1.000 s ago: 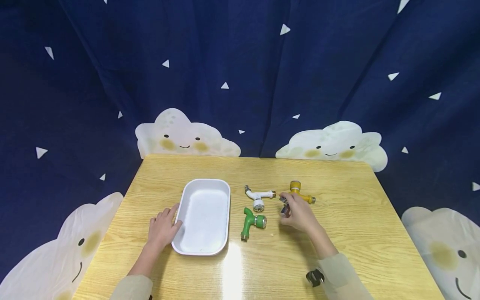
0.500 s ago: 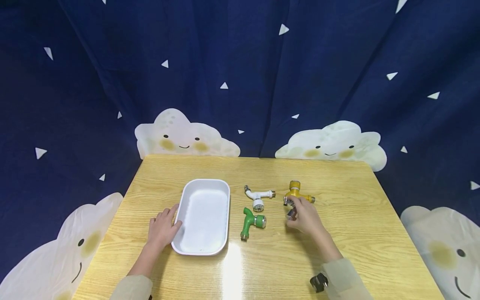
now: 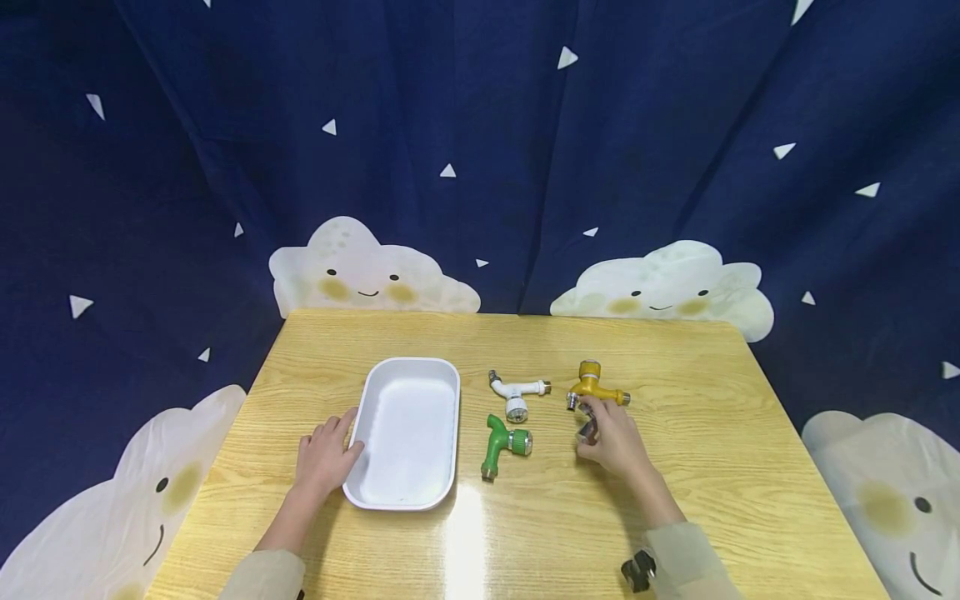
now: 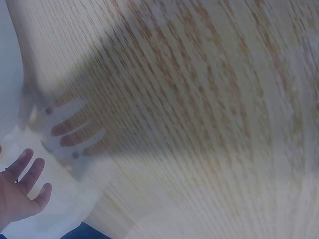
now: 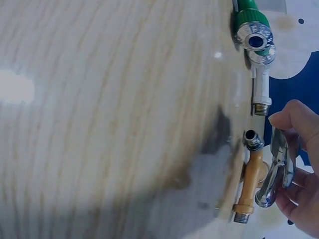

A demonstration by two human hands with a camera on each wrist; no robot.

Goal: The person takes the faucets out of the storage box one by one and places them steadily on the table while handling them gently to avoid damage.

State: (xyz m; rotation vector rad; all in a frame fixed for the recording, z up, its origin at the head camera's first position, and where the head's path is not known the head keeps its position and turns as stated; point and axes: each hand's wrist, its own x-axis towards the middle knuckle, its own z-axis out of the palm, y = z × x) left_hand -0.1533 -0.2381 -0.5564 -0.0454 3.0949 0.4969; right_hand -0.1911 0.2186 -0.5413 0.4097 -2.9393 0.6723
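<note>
My left hand (image 3: 324, 458) rests at the left side of a white rectangular tray (image 3: 363, 408), thumb touching its rim; in the left wrist view its fingers (image 4: 31, 174) look relaxed and spread. A shiny chrome tap (image 5: 280, 162) with a lever-like part is held between the thumb and fingers of my right hand (image 3: 613, 437), partly hidden by the hand in the head view. Just beyond that hand lies a yellow tap (image 3: 592, 383) with metal ends. Left of it on the table are a white tap (image 3: 516, 392) and a green tap (image 3: 497, 443).
The pale wooden table (image 3: 720, 433) carries the tray and taps. Behind it hangs a dark blue curtain (image 3: 480, 100) with cloud pictures. A small black device (image 3: 639, 570) sits at my right cuff.
My right hand has shifted slightly right with the chrome tap, uncovering the yellow tap's left end. The left hand, tray and other taps have stayed in place.
</note>
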